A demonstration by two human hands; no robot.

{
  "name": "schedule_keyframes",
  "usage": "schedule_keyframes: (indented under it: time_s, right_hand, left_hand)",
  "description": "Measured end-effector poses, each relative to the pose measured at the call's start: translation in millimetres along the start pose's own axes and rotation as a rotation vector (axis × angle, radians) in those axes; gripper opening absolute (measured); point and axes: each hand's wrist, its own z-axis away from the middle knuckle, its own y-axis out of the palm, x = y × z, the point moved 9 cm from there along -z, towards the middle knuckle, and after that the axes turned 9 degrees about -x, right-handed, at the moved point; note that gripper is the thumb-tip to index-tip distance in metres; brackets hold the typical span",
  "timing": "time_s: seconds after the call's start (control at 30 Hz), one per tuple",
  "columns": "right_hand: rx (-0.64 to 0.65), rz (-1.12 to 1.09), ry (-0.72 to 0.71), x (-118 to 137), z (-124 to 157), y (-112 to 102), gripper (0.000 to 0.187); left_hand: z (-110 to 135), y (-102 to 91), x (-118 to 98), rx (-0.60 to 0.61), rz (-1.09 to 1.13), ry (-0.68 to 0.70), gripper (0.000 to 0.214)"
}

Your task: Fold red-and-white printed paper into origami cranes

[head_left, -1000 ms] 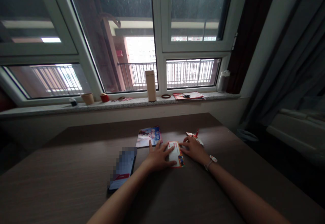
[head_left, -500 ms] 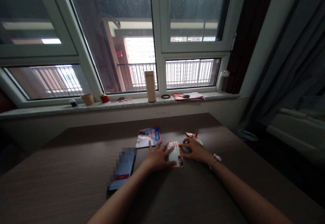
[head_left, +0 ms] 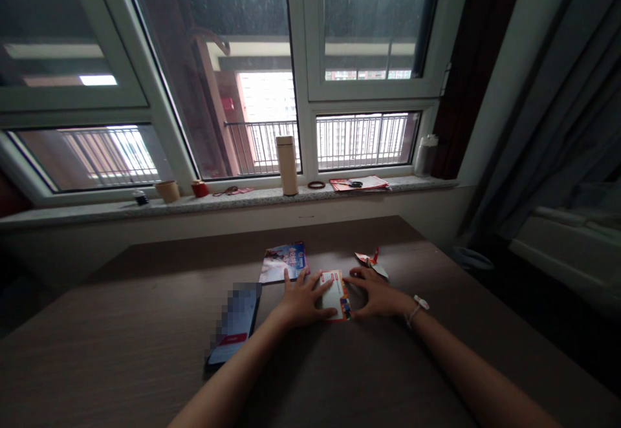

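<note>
Lying flat: white paper point(head_left: 333, 298), orange-edged.

The card point(head_left: 334, 300) looks like smooth printed paper with a pale matt face; the leaflet point(head_left: 281, 263) is printed paper too, with a slight sheen. The folded piece point(head_left: 381, 268) is creased paper. The surface point(head_left: 121, 324) shows brown wood grain under a soft satin sheen. The phone point(head_left: 245, 315) has a smooth, glassy screen. The sill point(head_left: 252, 196) looks like speckled stone, the flask point(head_left: 288, 168) smooth and matt, the curtain point(head_left: 548, 105) like dull, folded cloth.
</note>
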Motion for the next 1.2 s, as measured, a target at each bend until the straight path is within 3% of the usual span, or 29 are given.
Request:
schedule_keyframes:
  time_s: [0.3, 0.5, 0.6, 1.2]
  right_hand:
    - [-0.035, -0.077, -0.011, -2.3, 2.3, -2.9, 0.093]
    - [-0.111, -0.127, -0.050, 0.9, 1.0, -15.1, 0.044]
    - [-0.100, -0.116, -0.062, 2.3, 1.5, -15.0, 0.032]
    - [-0.220, 0.084, 0.005, 4.4, -9.9, -12.4, 0.036]
  left_hand:
    - [0.7, 0.4, 0.7, 0.011, 0.030, 0.004, 0.082]
    - [0.5, 1.1, 2.2, 0.030, 0.031, 0.010, 0.080]
    - [0.4, 1.1, 2.4, 0.026, 0.030, 0.011, 0.079]
    - [0.1, -0.2, 1.4, 0.045, 0.033, 0.005, 0.077]
